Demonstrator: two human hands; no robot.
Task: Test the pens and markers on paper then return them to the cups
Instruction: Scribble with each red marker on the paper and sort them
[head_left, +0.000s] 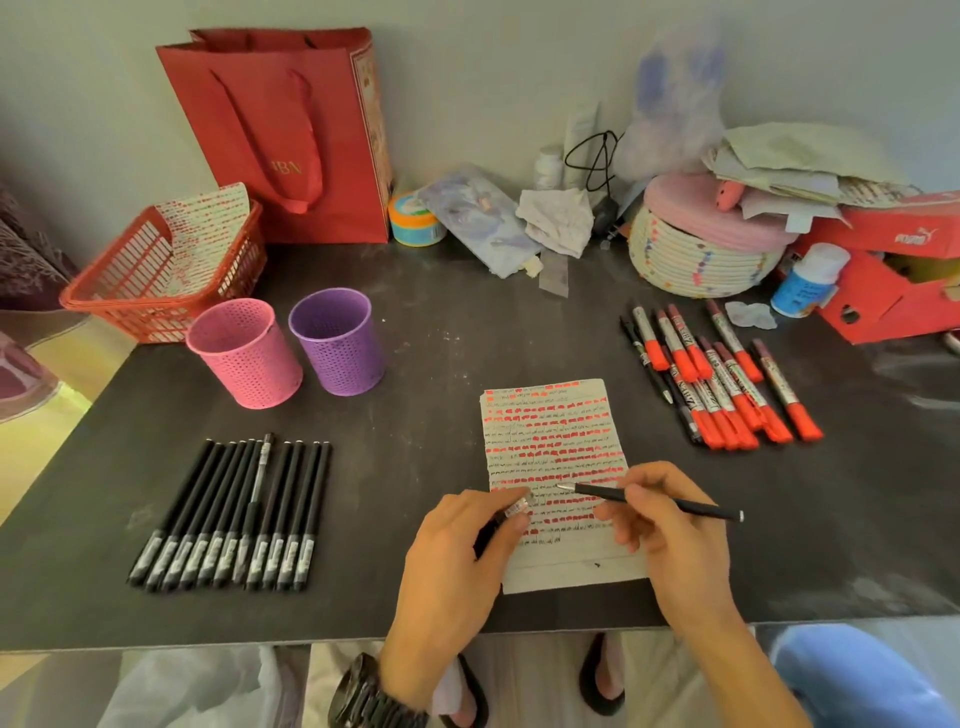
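Right hand (660, 519) was closed in a writing grip round an uncapped black pen (649, 500), its tip pointing left and hovering over or just touching the lower part of the paper (558, 483); contact could not be told. Left hand (467, 540) was pinched shut on what looked like the pen's cap (511, 512), just beside the tip, resting on the paper's left edge.

That pen's long axis ran nearly left to right, tip toward the cap, so recapping seemed to need only a short closing of the two hands along that line.

A row of black pens (234, 512) lay side by side to the left, pointing away from the person, nearer the left hand. Behind them stood a pink cup (244, 353) and a purple cup (337, 340), both upright and seemingly unfilled, well apart from the hands. Red markers (727, 379) lay in a loose heap to the right of the paper, nearer the right hand.

Bare table (415, 426) lay between paper and cups, giving a clear path up and left. Its near edge ran close under the wrists. Clutter crowded the back, a red basket (156, 270) just behind the pink cup.
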